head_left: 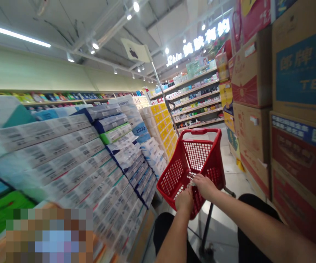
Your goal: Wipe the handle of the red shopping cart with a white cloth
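Observation:
A red plastic shopping cart [171, 174] stands in front of me, its basket open at the top and its mesh floor showing. Over the near part of the basket my two hands meet. My left hand [184, 200] is closed, knuckles up, at the near side. My right hand [202, 185] is beside it, fingers bent and closed toward the left fingertips. Something small and pale shows between the fingers, too small to name. The cart's handle [200, 131] is on the far side, touched by neither hand.
Stacked white tissue packs [72, 146] line the left, with yellow packs [162, 126] beyond. Cardboard cartons [252, 135] rise close on the right. A pole carries a white flag [137, 51]. Stocked shelves [196, 98] stand behind the cart. Pixelation covers the lower left corner.

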`<state>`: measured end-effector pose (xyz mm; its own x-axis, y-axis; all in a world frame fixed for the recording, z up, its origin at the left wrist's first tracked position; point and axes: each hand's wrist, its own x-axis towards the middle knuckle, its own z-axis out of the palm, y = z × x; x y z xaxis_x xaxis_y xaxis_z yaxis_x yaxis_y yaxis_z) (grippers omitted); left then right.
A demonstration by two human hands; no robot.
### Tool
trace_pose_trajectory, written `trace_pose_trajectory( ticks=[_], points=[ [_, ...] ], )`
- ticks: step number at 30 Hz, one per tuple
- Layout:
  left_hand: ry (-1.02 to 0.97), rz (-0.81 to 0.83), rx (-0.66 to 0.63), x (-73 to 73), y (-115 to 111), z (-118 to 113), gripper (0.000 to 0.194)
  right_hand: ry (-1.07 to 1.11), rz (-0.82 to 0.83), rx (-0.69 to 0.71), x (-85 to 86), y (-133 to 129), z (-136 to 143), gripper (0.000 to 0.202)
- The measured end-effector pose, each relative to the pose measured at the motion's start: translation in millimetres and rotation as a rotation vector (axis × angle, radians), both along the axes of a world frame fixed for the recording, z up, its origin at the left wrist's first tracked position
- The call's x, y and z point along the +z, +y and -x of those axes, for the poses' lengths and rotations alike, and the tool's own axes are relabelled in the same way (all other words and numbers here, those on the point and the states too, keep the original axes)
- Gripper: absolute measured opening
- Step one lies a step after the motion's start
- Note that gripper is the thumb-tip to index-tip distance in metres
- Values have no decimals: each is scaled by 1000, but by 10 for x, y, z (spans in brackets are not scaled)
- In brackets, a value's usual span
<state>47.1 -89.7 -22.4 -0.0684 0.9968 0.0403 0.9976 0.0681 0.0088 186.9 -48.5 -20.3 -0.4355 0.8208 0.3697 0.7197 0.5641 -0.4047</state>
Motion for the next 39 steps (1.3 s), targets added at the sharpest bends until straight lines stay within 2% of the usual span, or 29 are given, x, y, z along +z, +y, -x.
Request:
trace_pose_trajectory(
  ticks=[7,12,15,18,22,26,30,33,36,39],
  points=[
    [58,-18,-72,-12,-88,151,60,-85,-16,31,32,-97,26,24],
    [124,16,-101,-5,-121,274,52,-164,-30,42,130,-139,52,23],
    [150,40,-99,5,-137,342,47,-161,37,-4,233,-196,177,22],
    [126,40,-34,13,-148,393,50,-115,83,4,281,-261,392,21],
    [109,18,-24,1,-158,440,49,-75,-19,122,162,-299,518,22],
    [107,-5,-81,-13,-143,458,53,-86,-102,63,47,-251,310,20],
    [102,-26,-79,-4,-112,419,54,-99,-118,-22,72,-257,166,21],
    [89,-10,-76,13,-146,353,58,-135,-122,25,57,-318,179,26],
    [52,12,-158,33,-218,281,48,-178,-138,102,-24,-319,131,31],
    [-16,-9,-137,48,-249,228,51,-199,-146,47,-102,-205,34,31]
  ],
)
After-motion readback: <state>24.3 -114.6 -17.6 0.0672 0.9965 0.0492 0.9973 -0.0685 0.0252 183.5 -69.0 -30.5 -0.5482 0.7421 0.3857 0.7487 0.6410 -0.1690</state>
